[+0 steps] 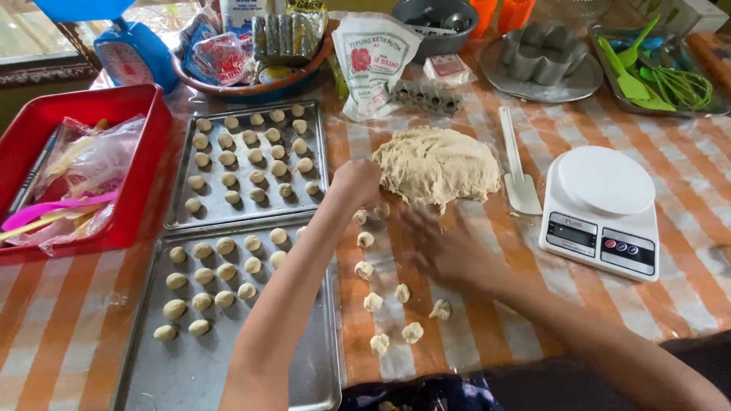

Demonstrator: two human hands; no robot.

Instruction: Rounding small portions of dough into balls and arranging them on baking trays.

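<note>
Two metal baking trays lay side by side: the far tray (181,217) carried about twenty-four small dough balls (229,159), and the near tray (228,380) carried about sixteen. On the striped cloth (685,175) lay roughly ten torn dough bits (412,332), though some near the blurred hand were hard to separate. There was one large dough mound (436,165), one white digital scale (601,211), one white spatula (516,166), one red tub (145,144), and two hands: left hand (355,181), right hand (442,245).
</note>
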